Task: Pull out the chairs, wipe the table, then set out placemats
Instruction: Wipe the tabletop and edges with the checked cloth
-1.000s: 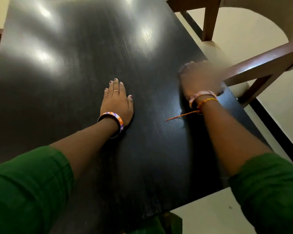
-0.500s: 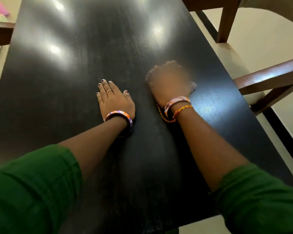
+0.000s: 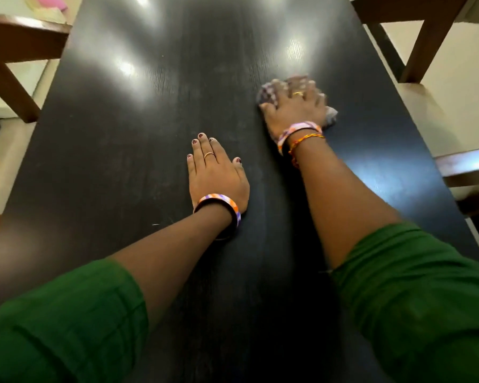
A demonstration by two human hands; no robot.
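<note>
The right hand (image 3: 295,106) presses a crumpled cloth (image 3: 268,92) flat against the worktop (image 3: 150,134) in the upper right of the frame; the fingers are spread over it and blurred, so whether the grip is curled round the fabric or simply pressing it down cannot be told. The cloth peeks out at the hand's upper left and again at its lower right, pale with a faint checked or mottled pattern, though the blur hides the detail. It looks soft, light and limp, likely to bunch and slide under the palm, so it is best held gathered beneath the whole hand, with the fingers pinning its edges. The left hand (image 3: 216,172) lies near the middle of the frame, released and flat, fingers straight and together, palm resting on the dark surface as a brace. The worktop is long, near-black and glossy, showing bright reflections toward the top and faint dusty smears beside the left hand. A wooden chair (image 3: 426,31) stands off the upper right edge, another chair (image 3: 14,51) at the upper left. No placemats are visible; the wiping step appears under way.
</note>
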